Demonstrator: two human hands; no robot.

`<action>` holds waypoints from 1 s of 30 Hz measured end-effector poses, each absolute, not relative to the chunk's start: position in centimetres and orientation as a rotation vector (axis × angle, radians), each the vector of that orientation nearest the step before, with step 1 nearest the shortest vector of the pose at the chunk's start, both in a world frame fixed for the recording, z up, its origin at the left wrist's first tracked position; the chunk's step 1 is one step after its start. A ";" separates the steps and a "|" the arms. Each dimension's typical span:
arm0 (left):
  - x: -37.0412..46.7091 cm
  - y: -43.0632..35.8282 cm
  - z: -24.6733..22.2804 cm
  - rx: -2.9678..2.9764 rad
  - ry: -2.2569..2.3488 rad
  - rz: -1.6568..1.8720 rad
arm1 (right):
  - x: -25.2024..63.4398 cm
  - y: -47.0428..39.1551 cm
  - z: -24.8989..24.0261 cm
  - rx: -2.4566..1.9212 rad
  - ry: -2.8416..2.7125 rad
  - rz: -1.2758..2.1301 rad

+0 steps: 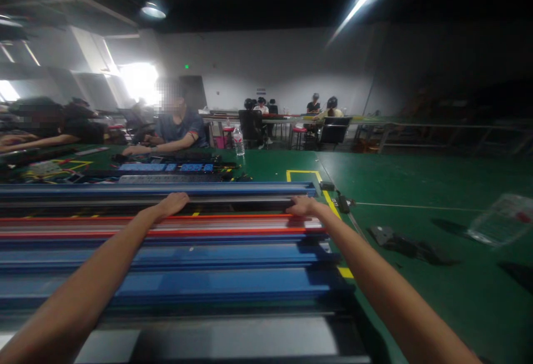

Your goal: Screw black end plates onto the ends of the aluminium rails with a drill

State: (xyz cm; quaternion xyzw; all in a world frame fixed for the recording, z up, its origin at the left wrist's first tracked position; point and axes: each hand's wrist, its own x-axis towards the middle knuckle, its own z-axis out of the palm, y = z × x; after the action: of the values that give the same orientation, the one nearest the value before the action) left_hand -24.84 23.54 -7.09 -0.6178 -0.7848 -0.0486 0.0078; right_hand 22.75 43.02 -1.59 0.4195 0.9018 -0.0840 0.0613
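Several long metal profiles lie side by side across the green table before me. My left hand (174, 204) is closed over a long grey profile (237, 200), its fingertips partly hidden. Near that profile's right end, my right hand (303, 207) curls its fingers on it; motion blurs the detail. Just beyond runs a blue profile (250, 188). A profile with red-orange edges (233, 224) lies nearer, below both wrists. Closer still are wide blue profiles (233, 282) and a pale grey panel (241, 339) at the bottom.
Blue socket strips (166, 168) and cables lie beyond the profiles. A water bottle (239, 141) stands farther back; a clear plastic jug (502, 219) and dark parts (410, 244) are on the green table (416, 180) at right. A co-worker (179, 128) sits across.
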 end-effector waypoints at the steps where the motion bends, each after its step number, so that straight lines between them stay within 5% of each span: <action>1: -24.9 23.9 -7.2 -1.923 -2.479 -0.109 | 22.7 43.0 -1.6 1.262 2.714 -0.259; 20: -22.4 21.9 -4.9 -1.793 -2.465 0.022 | 24.3 39.4 -0.9 1.335 3.060 0.087; 30: -23.3 13.8 -3.7 -2.219 -2.324 0.001 | 29.3 39.2 -0.8 0.902 2.987 -0.143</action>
State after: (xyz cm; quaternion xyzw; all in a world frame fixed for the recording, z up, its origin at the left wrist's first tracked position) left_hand -23.32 13.77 -3.72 -0.6902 -0.7228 0.0004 -0.0355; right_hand 29.32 39.24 -0.76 0.2887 0.9563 -0.0459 0.0092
